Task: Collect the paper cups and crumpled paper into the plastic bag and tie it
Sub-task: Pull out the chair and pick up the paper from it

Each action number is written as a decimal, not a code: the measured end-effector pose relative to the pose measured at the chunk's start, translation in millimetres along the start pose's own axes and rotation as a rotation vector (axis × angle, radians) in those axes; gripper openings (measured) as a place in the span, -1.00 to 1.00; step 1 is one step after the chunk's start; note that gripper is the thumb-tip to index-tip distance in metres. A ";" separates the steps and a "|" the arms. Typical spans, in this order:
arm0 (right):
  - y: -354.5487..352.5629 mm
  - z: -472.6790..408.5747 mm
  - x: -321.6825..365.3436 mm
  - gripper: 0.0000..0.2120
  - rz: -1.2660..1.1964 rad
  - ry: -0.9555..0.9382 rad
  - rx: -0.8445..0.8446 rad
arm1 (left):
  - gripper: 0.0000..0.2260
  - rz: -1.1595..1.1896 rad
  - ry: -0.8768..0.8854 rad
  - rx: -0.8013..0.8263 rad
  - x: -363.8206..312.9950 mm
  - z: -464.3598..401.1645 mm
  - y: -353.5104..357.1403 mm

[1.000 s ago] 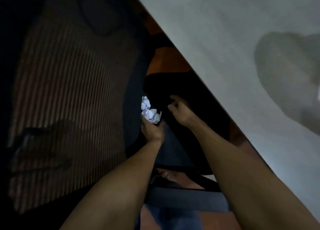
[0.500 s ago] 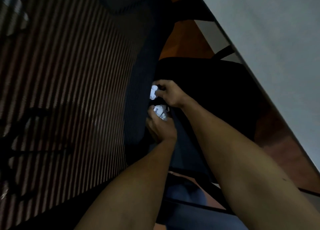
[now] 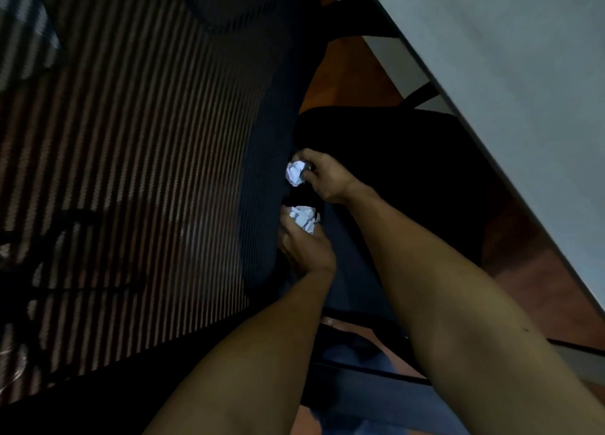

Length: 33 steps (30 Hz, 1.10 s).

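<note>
Paper collection is judged under way: one crumpled paper ball (image 3: 303, 218) is gripped in the left hand (image 3: 306, 249), another paper ball (image 3: 295, 172) pinched by the right hand (image 3: 322, 179) beyond it. A plastic bag, unseen, is needed next.

Two bare forearms, no sleeves (none in view), left grip (image 3: 306, 249), right grip (image 3: 327, 179)
</note>
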State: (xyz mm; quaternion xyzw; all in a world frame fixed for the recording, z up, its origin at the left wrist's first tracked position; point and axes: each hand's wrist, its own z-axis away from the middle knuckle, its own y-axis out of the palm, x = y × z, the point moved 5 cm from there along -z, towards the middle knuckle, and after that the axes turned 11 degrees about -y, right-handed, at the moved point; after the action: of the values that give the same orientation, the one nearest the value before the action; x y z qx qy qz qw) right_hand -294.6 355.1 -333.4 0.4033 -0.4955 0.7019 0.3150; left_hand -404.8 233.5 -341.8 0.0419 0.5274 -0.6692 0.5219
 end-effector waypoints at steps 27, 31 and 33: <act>-211.9 332.8 273.8 -0.80 0.067 0.387 -0.803 | -0.38 -0.002 0.592 0.546 -289.3 209.5 -204.9; -257.9 384.5 283.3 -0.72 0.126 0.485 -0.980 | -0.44 0.002 0.663 0.691 -324.3 258.6 -180.9; -280.0 408.3 283.3 -0.72 0.176 0.514 -1.055 | -0.43 -0.016 0.730 0.725 -339.2 286.4 -167.8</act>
State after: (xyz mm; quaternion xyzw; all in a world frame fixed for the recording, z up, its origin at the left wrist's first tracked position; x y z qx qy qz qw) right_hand -90.2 66.4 114.1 -0.0332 -0.7169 0.4592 0.5236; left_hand -234.6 223.8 101.2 0.4472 0.4098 -0.7545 0.2506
